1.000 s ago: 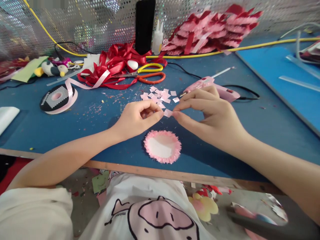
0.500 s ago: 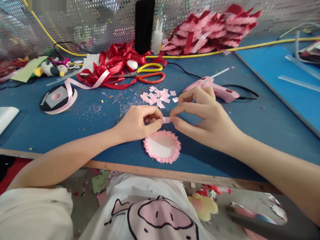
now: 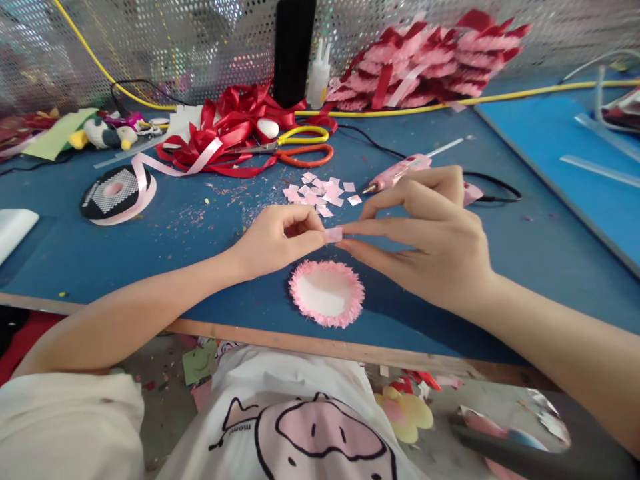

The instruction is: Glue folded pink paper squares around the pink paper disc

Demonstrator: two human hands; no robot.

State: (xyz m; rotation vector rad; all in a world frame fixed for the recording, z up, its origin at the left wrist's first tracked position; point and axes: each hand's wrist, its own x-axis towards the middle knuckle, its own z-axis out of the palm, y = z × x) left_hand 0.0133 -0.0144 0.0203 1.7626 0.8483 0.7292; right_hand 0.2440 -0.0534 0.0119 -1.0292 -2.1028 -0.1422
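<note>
Craft workshop, glue gun [image 3: 399, 173], scissors [image 3: 273, 147]

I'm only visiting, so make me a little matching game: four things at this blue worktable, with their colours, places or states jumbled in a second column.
Things:
1. scissors
2. small ribbon piece
3. glue gun
4. round fringed piece

Descriptions:
A. partly hidden behind the right hand
B. white in the middle, pink around the rim
C. yellow and orange at the handles
D. pinched in the left hand

Pairs: 1-C, 2-D, 3-A, 4-B
</note>
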